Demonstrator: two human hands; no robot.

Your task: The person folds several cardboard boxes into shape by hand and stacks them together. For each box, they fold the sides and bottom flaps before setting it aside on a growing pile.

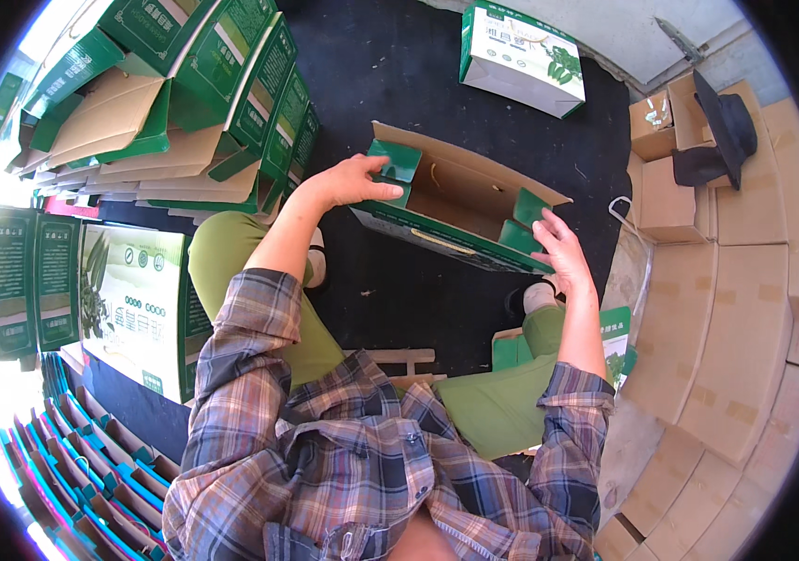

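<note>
In front of me stands a green cardboard gift box (474,201), its top open and its brown inside showing. Green end flaps stick up at both short ends, and a cord handle shows on the inner wall. My left hand (355,183) is at the box's left end, thumb and fingers apart beside the green flap (396,163). At the right end is my right hand (563,251), its fingers spread near the other flap (532,208). Neither hand is wrapped round anything; whether the fingertips press on the card, I cannot tell.
Flattened green boxes (222,65) are piled high at the left, above a white-and-green box (138,309). Rows of folded cartons (91,467) stand lower left. A closed gift box (523,64) sits on the black floor sheet (371,75). Brown cartons (699,327) line the right, with a dark hat (722,136).
</note>
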